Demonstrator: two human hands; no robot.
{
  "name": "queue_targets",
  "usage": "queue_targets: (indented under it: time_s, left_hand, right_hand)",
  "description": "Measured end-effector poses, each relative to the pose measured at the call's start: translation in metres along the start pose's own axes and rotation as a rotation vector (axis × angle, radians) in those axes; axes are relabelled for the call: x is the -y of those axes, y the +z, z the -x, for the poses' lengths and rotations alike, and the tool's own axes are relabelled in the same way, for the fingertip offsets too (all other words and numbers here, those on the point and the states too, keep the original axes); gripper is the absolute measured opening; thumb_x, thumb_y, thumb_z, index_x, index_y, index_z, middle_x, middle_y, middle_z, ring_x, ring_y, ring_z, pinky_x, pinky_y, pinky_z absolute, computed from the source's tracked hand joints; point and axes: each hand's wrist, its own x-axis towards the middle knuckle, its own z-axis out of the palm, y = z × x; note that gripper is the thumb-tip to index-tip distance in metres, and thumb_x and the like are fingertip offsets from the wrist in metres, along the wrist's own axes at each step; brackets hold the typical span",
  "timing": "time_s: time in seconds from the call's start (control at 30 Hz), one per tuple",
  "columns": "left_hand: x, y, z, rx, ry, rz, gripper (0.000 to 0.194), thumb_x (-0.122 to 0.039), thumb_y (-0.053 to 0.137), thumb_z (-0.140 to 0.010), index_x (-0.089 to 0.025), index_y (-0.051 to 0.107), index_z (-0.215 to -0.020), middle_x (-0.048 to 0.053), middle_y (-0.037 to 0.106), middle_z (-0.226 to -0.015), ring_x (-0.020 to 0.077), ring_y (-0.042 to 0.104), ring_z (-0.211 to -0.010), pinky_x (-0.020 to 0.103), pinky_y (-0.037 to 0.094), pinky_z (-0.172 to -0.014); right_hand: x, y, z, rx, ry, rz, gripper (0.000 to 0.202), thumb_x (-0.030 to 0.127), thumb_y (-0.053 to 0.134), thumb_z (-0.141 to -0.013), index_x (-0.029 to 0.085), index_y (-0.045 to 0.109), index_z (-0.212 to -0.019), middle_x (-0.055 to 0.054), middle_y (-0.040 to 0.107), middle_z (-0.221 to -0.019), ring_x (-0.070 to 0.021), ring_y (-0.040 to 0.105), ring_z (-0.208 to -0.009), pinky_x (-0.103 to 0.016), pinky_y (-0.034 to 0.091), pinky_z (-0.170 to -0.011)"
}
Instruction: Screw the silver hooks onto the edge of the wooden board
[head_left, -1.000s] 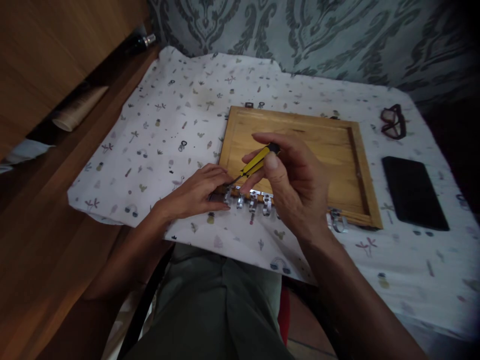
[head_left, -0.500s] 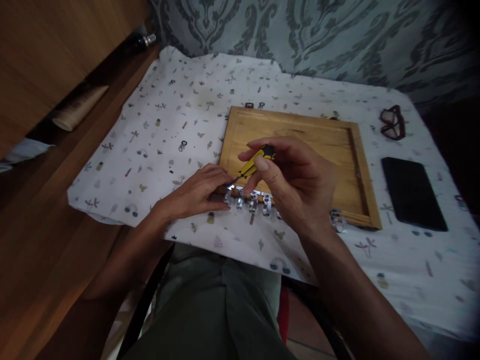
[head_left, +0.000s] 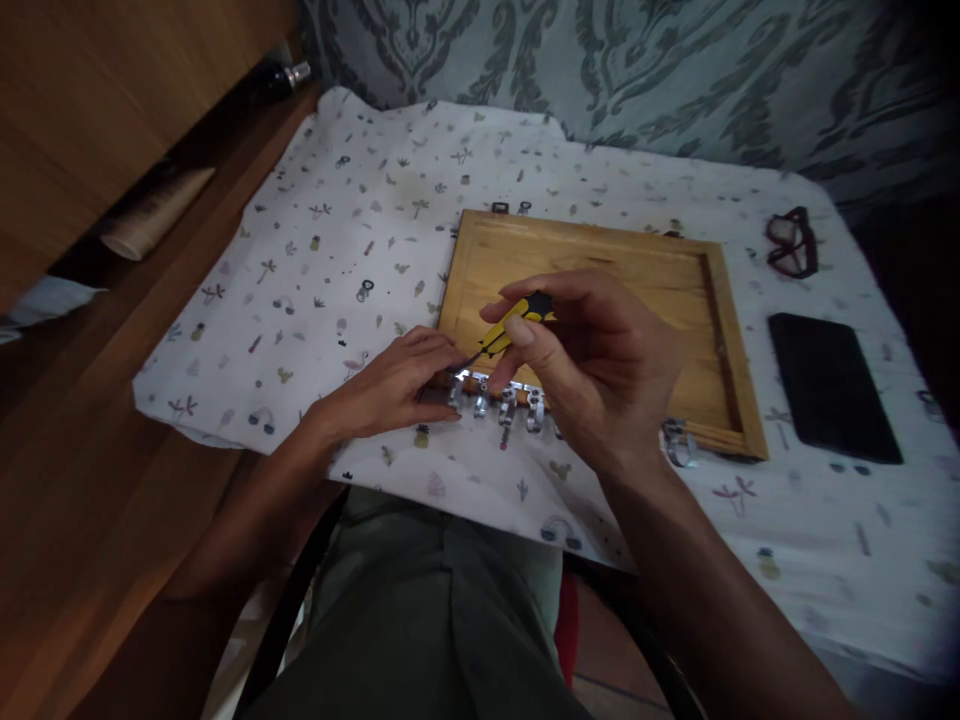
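Observation:
My right hand [head_left: 600,370] is closed around a small yellow and black screwdriver [head_left: 508,325]. Its dark shaft slants down left to the near-left corner of a shallow wooden tray-like frame [head_left: 731,350]. A shiny metal hook rail [head_left: 508,405] with several curved hooks runs along the near edge of that frame. At its left end, my left hand [head_left: 390,390] grips the corner, fingers above and thumb below, beside the first hook. The screwdriver's tip lies against the left fingertips, and what it touches is hard to see. My right hand hides part of the rail.
The frame lies on a patterned white cloth [head_left: 367,200]. To its right are a black phone [head_left: 834,388] and dark-rimmed glasses [head_left: 792,243]. A wooden cabinet [head_left: 135,90] with a beige tube [head_left: 157,215] on its ledge stands at left. A patterned wall [head_left: 637,70] is behind.
The hands, the screwdriver and the frame hold nearly the same places. The view has shifted very slightly.

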Motion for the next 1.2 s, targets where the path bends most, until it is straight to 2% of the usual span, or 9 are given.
queue_targets:
  time_s: [0.1,0.23,0.33,0.5,0.6,0.8,0.9,1.03,1.2]
  left_hand:
    - [0.000,0.000,0.000,0.009,-0.002,0.002,0.048,-0.055,0.062,-0.100,-0.017,0.061,-0.129,0.015,0.067,-0.132,0.0316,0.055,-0.130,0.047,0.043,-0.115]
    - [0.000,0.000,0.001,0.012,-0.026,0.012,0.052,-0.060,0.061,-0.099,-0.022,0.059,-0.135,0.013,0.067,-0.135,0.0311,0.053,-0.133,0.049,0.042,-0.117]
    - [0.000,0.000,0.000,0.003,-0.019,0.022,0.050,-0.061,0.059,-0.100,-0.023,0.061,-0.131,0.012,0.068,-0.131,0.0311,0.055,-0.130,0.049,0.043,-0.116]
    - [0.000,0.001,-0.001,-0.015,0.001,0.023,0.047,-0.062,0.058,-0.100,-0.020,0.064,-0.119,0.012,0.070,-0.121,0.0307,0.058,-0.122,0.047,0.045,-0.111]
    - [-0.001,0.001,-0.002,-0.004,-0.013,0.014,0.044,-0.061,0.059,-0.100,-0.021,0.063,-0.118,0.011,0.070,-0.121,0.0300,0.058,-0.120,0.047,0.045,-0.110]
    - [-0.001,-0.001,-0.001,0.000,-0.018,0.013,0.045,-0.062,0.059,-0.100,-0.022,0.063,-0.119,0.011,0.069,-0.120,0.0302,0.056,-0.123,0.045,0.046,-0.109]
    - [-0.002,0.000,0.000,-0.010,-0.053,0.007,0.055,-0.065,0.063,-0.096,-0.022,0.060,-0.130,0.012,0.067,-0.128,0.0312,0.056,-0.126,0.046,0.045,-0.110]
    - [-0.010,0.006,-0.005,-0.074,-0.121,-0.069,0.082,-0.071,0.073,-0.086,-0.022,0.049,-0.148,0.015,0.062,-0.144,0.0353,0.054,-0.135,0.051,0.043,-0.112]
    - [-0.018,0.015,-0.014,-0.082,-0.130,-0.112,0.086,-0.066,0.077,-0.085,-0.021,0.045,-0.151,0.013,0.068,-0.137,0.0354,0.057,-0.134,0.055,0.038,-0.117]
  right_hand:
    - [0.000,0.000,0.000,-0.006,0.020,-0.010,0.023,0.043,0.079,-0.091,0.027,0.063,-0.090,0.003,0.077,-0.096,-0.0094,0.064,-0.047,-0.029,0.056,-0.046]
    - [-0.006,-0.001,-0.001,0.001,0.015,-0.032,0.032,0.046,0.082,-0.087,0.027,0.056,-0.089,0.005,0.077,-0.091,-0.0086,0.060,-0.045,-0.027,0.056,-0.043]
    - [-0.006,-0.002,-0.001,0.018,0.013,-0.045,0.027,0.044,0.082,-0.088,0.027,0.061,-0.094,0.004,0.075,-0.092,-0.0091,0.063,-0.048,-0.027,0.057,-0.044]
    - [0.001,-0.005,-0.001,0.087,0.036,0.015,0.029,0.053,0.067,-0.097,0.033,0.072,-0.117,0.000,0.073,-0.108,-0.0122,0.072,-0.062,-0.032,0.065,-0.061]
    - [0.002,-0.006,0.000,0.085,0.038,0.033,0.026,0.052,0.068,-0.097,0.033,0.074,-0.114,0.000,0.074,-0.107,-0.0121,0.070,-0.059,-0.032,0.063,-0.056]
    - [-0.001,-0.005,0.002,0.058,-0.010,0.048,0.013,0.040,0.073,-0.095,0.029,0.074,-0.103,0.001,0.075,-0.101,-0.0100,0.067,-0.055,-0.027,0.058,-0.050]
    - [0.000,-0.008,0.004,0.040,-0.060,0.065,0.012,0.036,0.072,-0.097,0.029,0.074,-0.106,0.001,0.075,-0.101,-0.0103,0.070,-0.058,-0.028,0.060,-0.054]
    - [0.004,-0.018,0.007,-0.051,-0.148,0.118,0.013,0.030,0.074,-0.096,0.029,0.076,-0.109,0.001,0.075,-0.095,-0.0119,0.071,-0.057,-0.028,0.058,-0.052]
    - [0.003,-0.027,0.011,-0.119,-0.143,0.129,0.012,0.029,0.075,-0.095,0.028,0.077,-0.107,0.001,0.075,-0.095,-0.0115,0.071,-0.055,-0.026,0.056,-0.047]
